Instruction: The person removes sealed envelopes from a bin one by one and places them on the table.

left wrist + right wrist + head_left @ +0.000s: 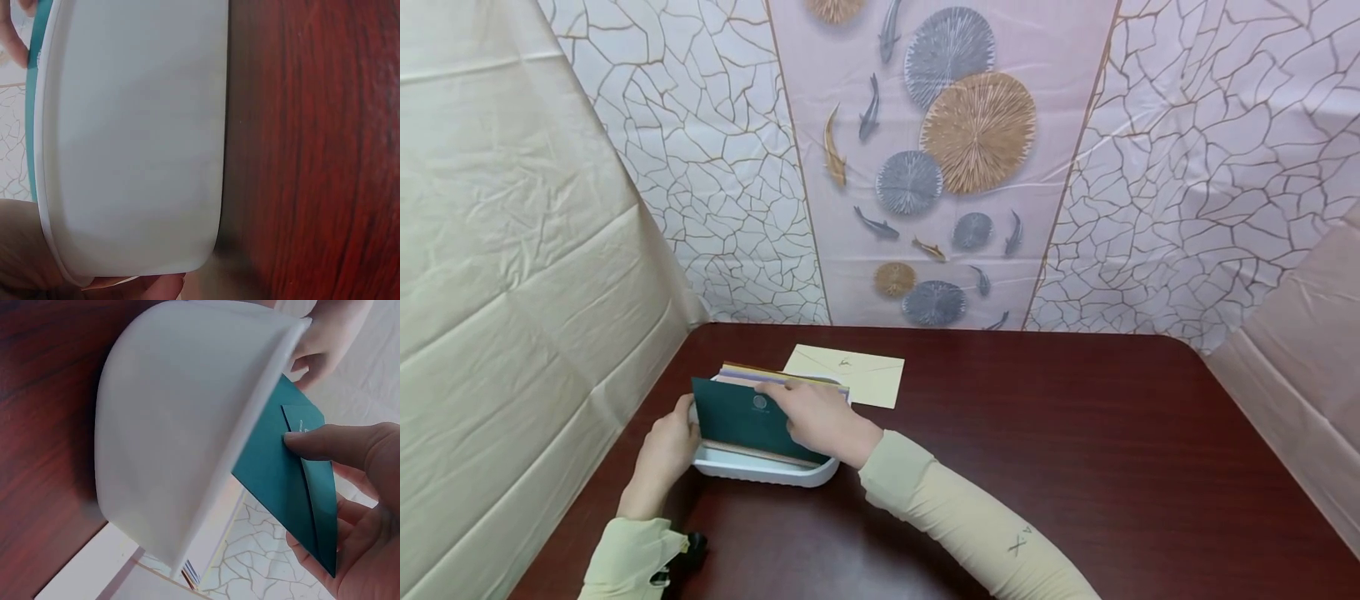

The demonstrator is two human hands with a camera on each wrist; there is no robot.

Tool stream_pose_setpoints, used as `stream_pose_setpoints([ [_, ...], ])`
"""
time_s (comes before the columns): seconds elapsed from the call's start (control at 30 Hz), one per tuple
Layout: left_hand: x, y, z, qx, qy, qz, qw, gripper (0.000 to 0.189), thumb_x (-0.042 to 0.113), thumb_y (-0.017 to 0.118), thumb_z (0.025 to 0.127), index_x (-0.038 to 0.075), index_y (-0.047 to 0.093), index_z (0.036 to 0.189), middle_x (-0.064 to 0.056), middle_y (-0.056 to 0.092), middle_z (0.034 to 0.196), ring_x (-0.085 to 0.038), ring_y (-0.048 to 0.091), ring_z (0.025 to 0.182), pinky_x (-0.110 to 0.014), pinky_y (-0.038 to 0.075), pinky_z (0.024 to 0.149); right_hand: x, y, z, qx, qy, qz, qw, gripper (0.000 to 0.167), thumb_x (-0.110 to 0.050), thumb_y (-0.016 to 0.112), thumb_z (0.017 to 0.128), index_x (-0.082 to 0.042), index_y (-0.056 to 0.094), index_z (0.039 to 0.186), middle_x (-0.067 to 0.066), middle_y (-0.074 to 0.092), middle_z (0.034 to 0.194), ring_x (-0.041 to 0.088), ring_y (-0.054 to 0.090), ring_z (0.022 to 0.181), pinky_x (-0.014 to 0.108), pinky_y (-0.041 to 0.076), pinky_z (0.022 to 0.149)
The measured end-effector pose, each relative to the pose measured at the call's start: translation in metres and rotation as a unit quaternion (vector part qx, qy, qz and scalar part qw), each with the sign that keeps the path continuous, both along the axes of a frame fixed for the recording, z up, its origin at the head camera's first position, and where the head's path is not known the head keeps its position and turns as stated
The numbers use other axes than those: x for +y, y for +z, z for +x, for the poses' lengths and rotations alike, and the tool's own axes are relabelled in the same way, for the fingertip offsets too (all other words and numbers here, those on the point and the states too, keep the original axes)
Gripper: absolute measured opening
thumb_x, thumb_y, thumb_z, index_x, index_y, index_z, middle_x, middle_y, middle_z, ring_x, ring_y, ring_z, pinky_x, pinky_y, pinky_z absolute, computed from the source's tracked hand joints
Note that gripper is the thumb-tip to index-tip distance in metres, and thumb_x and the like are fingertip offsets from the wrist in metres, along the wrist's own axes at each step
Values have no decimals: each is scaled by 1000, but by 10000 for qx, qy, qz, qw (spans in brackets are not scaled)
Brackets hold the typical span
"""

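Observation:
A dark green envelope with a small round emblem stands upright in a white oblong bin. My right hand pinches its top part; in the right wrist view the thumb presses the flap side of the green envelope, with the other fingers behind it. At the bin's left end, my left hand grips the wall, and in the left wrist view it wraps round the end of the bin. Behind the green envelope show the edges of several pastel envelopes.
A cream envelope lies flat on the dark red wooden table, just behind and right of the bin. A patterned cloth hangs at the table's back edge, and a pale cloth hangs along the left side.

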State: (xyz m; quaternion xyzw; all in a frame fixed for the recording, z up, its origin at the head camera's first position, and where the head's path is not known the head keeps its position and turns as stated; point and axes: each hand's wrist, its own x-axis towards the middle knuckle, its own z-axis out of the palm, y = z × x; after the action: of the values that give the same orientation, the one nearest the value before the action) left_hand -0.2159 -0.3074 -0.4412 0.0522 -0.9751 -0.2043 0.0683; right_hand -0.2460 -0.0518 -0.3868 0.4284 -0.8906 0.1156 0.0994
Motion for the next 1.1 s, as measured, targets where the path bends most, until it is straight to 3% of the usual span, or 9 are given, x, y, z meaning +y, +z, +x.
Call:
stream_pose_setpoints([
  [0.2,1,0,1,147,-69,0,9999,48,-1,53,94,-14,39,138,-43,56,120,-55,63,99,-63,51,81,8,10,0,83,29,-80,9999,56,-6,65,93,-17,50,145,3,68,107,10,62,70,21,42,50],
  [0.4,-1,3,2,119,-78,65,9999,47,3,52,97,-16,38,138,-43,58,114,-54,63,94,-62,51,78,14,25,2,242,145,-323,9991,55,-4,63,94,-17,48,145,2,62,93,8,50,57,20,36,46],
  [0.53,-4,3,2,146,-63,54,9999,45,1,50,96,-16,39,137,-40,61,104,-48,65,83,-59,52,70,20,32,-1,501,157,-444,9976,55,-3,61,94,-16,48,146,3,61,93,9,49,57,19,34,45],
  [0.77,-3,3,-1,128,-72,25,9999,45,1,49,95,-15,38,136,-42,58,111,-53,63,92,-62,51,75,42,39,-16,858,-150,-516,9949,59,-5,65,92,-16,48,147,3,63,98,14,61,71,23,42,51],
  [0.97,-3,1,-3,96,-76,20,9999,45,2,48,95,-15,39,136,-43,58,113,-56,62,96,-63,50,76,75,37,-32,1042,-480,-632,9914,61,-2,68,89,-15,50,146,7,64,98,18,60,66,29,46,51],
  [1.1,-3,-2,-2,151,-119,40,9998,44,2,47,95,-15,39,136,-43,58,113,-57,62,96,-64,49,76,101,33,-41,878,-797,-639,9909,63,-1,69,88,-13,50,146,10,65,101,20,59,61,32,47,51],
])
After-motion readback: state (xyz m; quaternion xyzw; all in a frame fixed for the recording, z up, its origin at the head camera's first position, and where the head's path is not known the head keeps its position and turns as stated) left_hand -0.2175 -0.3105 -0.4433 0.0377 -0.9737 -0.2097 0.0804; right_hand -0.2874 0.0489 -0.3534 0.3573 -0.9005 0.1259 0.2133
